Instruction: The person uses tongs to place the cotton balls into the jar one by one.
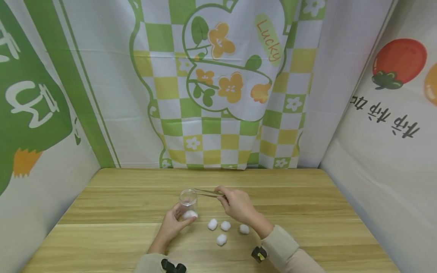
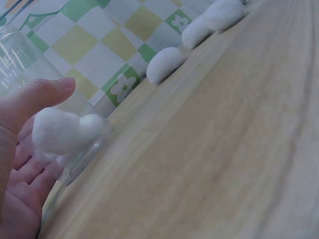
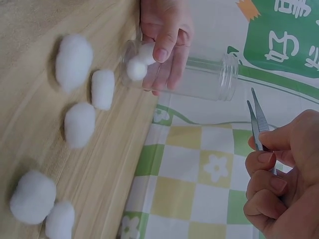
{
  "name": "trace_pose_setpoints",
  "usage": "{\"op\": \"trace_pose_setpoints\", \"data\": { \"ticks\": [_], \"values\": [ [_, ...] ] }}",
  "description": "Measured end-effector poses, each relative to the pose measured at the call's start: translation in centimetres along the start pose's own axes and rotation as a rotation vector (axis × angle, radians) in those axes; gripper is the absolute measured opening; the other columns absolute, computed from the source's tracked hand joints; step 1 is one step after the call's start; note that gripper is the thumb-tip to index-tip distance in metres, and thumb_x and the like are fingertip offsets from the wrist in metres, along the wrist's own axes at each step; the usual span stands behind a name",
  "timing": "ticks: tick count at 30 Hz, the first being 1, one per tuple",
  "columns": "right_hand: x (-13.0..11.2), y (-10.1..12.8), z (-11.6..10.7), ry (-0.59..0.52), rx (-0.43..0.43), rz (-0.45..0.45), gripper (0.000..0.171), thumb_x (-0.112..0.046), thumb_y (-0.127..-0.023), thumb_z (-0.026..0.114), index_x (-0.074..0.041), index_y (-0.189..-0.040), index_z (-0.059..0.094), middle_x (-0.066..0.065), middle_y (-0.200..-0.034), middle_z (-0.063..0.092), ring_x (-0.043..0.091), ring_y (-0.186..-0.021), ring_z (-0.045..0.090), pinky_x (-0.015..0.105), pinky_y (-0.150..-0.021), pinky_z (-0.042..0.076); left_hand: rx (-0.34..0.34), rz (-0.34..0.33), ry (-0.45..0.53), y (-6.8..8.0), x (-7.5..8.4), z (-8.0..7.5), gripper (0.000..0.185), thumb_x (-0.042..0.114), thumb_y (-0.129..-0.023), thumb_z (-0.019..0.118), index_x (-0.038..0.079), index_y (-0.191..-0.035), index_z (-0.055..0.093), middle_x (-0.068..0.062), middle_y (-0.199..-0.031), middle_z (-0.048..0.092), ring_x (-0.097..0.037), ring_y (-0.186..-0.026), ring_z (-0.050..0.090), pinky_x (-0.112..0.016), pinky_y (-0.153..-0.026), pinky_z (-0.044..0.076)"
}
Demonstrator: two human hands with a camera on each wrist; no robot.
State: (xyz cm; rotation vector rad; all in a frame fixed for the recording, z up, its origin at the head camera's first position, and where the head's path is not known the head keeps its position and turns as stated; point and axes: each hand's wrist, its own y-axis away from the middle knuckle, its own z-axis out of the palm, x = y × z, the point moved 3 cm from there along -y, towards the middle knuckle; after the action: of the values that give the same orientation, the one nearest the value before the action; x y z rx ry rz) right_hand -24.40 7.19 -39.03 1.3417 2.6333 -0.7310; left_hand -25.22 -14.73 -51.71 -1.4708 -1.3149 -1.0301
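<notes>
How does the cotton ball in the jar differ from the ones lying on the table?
The cotton in the jar sits at the bottom of the clear jar, which the left hand grips; the loose cotton balls lie bare on the wooden table, touched by neither hand. The tweezers in the right hand point at the jar's mouth, above the loose ones. All are white and fluffy.

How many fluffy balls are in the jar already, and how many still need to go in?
Done: cotton sits in the jar. In hand: left hand holds the jar; right hand holds empty tweezers by its mouth. Left: loose cotton balls on the table, five in the right wrist view.
</notes>
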Motion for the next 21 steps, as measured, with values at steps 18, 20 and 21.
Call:
{"op": "trace_pose_setpoints", "data": {
  "ticks": [18,20,21],
  "values": [
    [1.2,0.9,-0.5,0.010,0.002,0.046,0.020,-0.017,-0.095,0.059,-0.014,-0.114,0.065,-0.006,-0.061,0.054,-0.001,-0.051,0.034,0.012,-0.043,0.026,0.000,0.026,0.007,0.1,0.2,0.0,0.069,0.013,-0.079,0.078,-0.003,-0.138,0.045,-0.024,-0.140,0.053,-0.039,-0.133,0.049,-0.047,-0.116,0.038],
    [1.3,1.0,-0.5,0.006,0.002,0.047,0.019,-0.017,-0.095,0.059,-0.014,-0.113,0.065,-0.006,-0.062,0.056,-0.001,-0.051,0.035,0.013,-0.044,0.027,-0.004,0.020,0.010,0.1,0.1,0.0,0.069,0.013,-0.079,0.078,-0.002,-0.138,0.045,-0.024,-0.141,0.052,-0.039,-0.134,0.049,-0.047,-0.117,0.038],
    [1.4,1.1,-0.5,0.004,0.000,0.049,0.019,-0.017,-0.095,0.059,-0.014,-0.113,0.065,-0.005,-0.063,0.056,-0.001,-0.051,0.035,0.013,-0.044,0.028,-0.006,0.020,0.009,0.1,0.1,0.0,0.070,0.013,-0.079,0.078,-0.002,-0.139,0.045,-0.024,-0.142,0.051,-0.039,-0.134,0.048,-0.047,-0.117,0.037]
  ]
}}
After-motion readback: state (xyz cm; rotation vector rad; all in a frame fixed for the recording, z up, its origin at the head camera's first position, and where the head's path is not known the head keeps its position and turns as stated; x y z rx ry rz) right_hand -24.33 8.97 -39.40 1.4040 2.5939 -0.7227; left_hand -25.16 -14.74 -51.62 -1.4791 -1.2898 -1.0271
